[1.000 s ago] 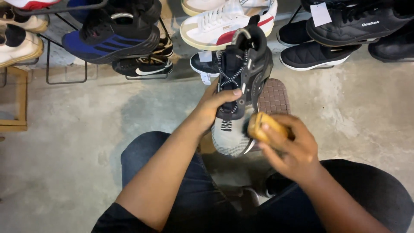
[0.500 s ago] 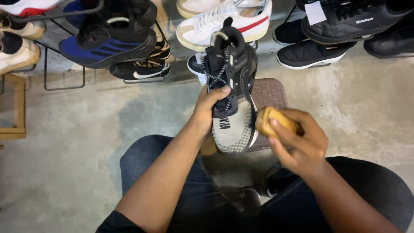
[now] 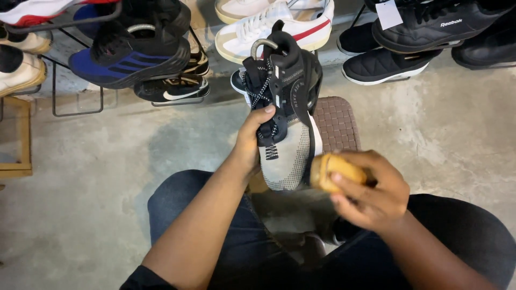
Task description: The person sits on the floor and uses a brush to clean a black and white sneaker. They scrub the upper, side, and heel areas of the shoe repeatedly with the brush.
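My left hand (image 3: 251, 140) grips a black and grey high-top sneaker (image 3: 285, 113) by its laced side, toe pointing toward me. My right hand (image 3: 371, 193) is closed around a tan wooden shoe brush (image 3: 330, 171), pressed against the sneaker's right edge near the toe. Both hands are above my knees in dark jeans (image 3: 215, 225). The brush bristles are hidden against the shoe.
A brown woven stool (image 3: 336, 122) stands behind the sneaker on the concrete floor (image 3: 107, 177). Several shoes line the back: a blue and black sneaker (image 3: 131, 56) on a wire rack, a white one with red stripe (image 3: 279, 24), black ones (image 3: 430, 32). A wooden frame (image 3: 19, 139) is at left.
The brush has slid along the sneaker's right side toward the toe, and the sneaker has shifted slightly up and to the right in my left hand.
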